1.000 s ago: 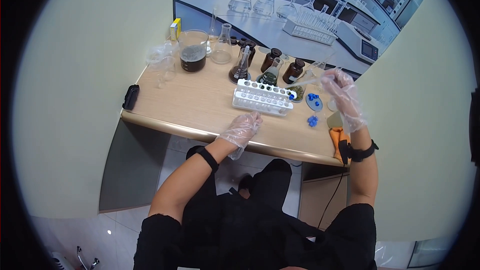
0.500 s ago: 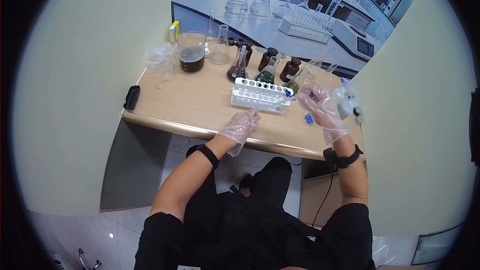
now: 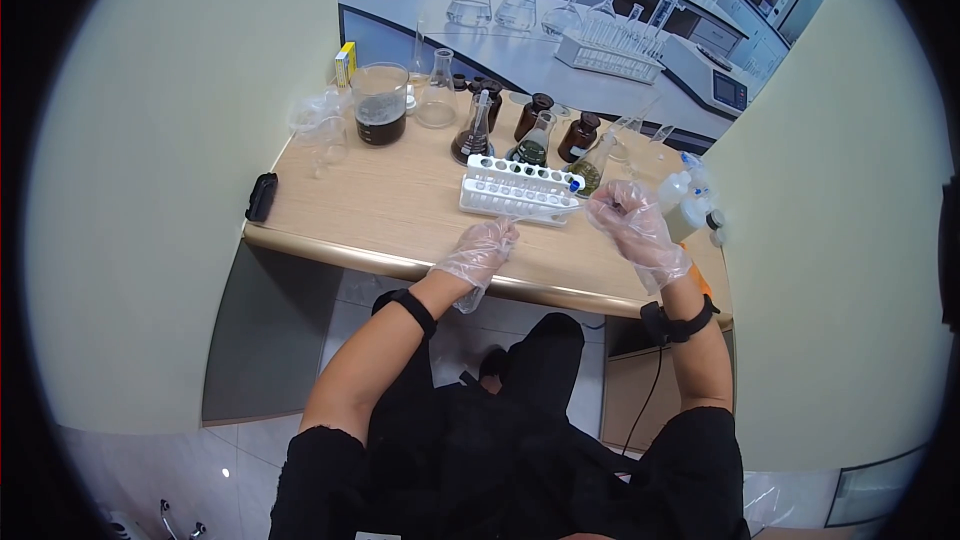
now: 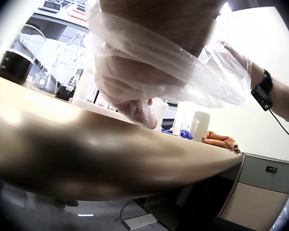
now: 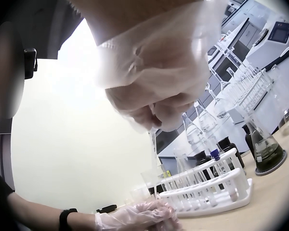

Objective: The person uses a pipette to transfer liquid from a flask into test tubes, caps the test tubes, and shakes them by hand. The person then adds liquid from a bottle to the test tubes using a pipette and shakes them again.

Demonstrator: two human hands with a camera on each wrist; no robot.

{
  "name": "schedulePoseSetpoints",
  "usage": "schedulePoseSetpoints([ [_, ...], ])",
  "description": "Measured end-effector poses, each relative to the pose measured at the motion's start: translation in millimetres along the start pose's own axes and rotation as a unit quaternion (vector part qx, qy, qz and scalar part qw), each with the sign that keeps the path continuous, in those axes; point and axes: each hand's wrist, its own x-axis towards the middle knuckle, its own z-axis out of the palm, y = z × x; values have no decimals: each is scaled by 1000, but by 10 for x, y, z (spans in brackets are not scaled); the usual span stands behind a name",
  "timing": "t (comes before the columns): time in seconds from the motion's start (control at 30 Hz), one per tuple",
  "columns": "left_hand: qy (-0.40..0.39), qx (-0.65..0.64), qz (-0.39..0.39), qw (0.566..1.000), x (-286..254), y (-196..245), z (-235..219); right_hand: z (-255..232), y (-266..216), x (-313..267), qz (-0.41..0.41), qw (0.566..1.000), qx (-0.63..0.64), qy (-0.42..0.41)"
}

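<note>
My gloved right hand [image 3: 635, 230] pinches a thin translucent dropper [image 3: 550, 211] that slants down toward my left hand. In the right wrist view the dropper [image 5: 153, 149] hangs from the fingers, its lower end at the mouth of a clear test tube [image 5: 148, 180]. My gloved left hand [image 3: 478, 252] holds that tube in its fingertips, close in front of the white rack [image 3: 480, 207]; the glove hides its lower part. Clear tubes stand in the rack, and one at its right end wears a blue cap [image 3: 575, 186]. Behind that end is a flask of yellow-green liquid [image 3: 587, 178].
A dark-filled flask [image 3: 470, 145], a green-filled flask [image 3: 533, 152] and brown bottles [image 3: 578, 138] line up behind the rack. A big beaker [image 3: 381, 127] of dark liquid stands left. Plastic bottles [image 3: 690, 212] and an orange cloth [image 4: 221, 139] lie to the right.
My right hand has swung left and slightly down with the dropper, from beside the yellow-green flask to over my left hand. The left hand has stayed in front of the rack.
</note>
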Motion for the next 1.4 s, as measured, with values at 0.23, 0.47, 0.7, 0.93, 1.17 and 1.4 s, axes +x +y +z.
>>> schedulePoseSetpoints([
  [0.23,-15,96,32,995,-35,63,-38,7,-231,-6,57,998,-9,1],
  [0.47,-10,103,40,994,40,-72,-42,47,-92,-7,48,998,-36,15],
  [0.7,-1,188,58,980,-46,110,-56,77,-60,5,-67,993,-77,59],
  [0.93,13,219,99,971,-58,119,-51,69,76,41,-152,974,-162,48],
  [1.17,-4,145,54,988,-54,117,-47,66,80,3,-156,972,-162,60],
  [1.4,2,223,100,970,-1,11,-68,45,182,-40,-215,937,-271,46],
])
